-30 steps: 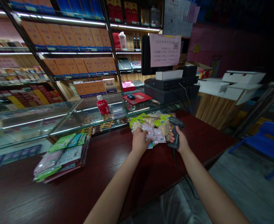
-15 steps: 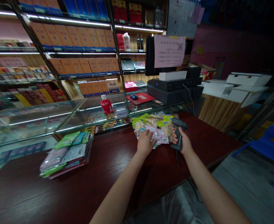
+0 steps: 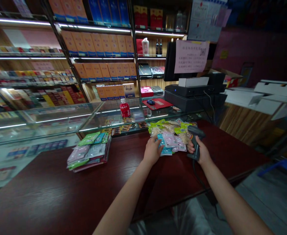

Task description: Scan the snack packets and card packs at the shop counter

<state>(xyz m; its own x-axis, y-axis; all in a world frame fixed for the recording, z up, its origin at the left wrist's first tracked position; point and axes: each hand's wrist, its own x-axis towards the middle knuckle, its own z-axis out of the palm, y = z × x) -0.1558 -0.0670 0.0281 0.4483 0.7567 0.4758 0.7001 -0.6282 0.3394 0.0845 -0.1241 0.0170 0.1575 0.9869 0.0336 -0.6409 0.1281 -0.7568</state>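
A dark handheld barcode scanner [image 3: 195, 143] is in the grip of my right hand [image 3: 202, 151], its head tilted over the right end of a pile of packets and its cable hanging from the handle. My left hand [image 3: 152, 151] rests at the near left edge of that pile, thumb apart from the bent fingers, the fingertips against light-blue packets [image 3: 166, 150]. Pink-white packets [image 3: 171, 140] overlap the blue ones. Behind them lie clear bags with green tops [image 3: 158, 129] and pale contents. Whether my left fingers pinch a packet is hard to see.
A stack of flat green, pink and blue packets [image 3: 89, 151] sits left on the dark red table [image 3: 124, 182]. Beyond stand a glass counter [image 3: 104, 114], a red-labelled bottle [image 3: 125, 109], a mouse [image 3: 150, 102] and a monitor [image 3: 171, 62]. White boxes [image 3: 243, 98] are at right.
The view has turned left. My left hand has shifted left off the pink-white packets, and more of the light-blue ones shows. The scanner stays in my right hand.
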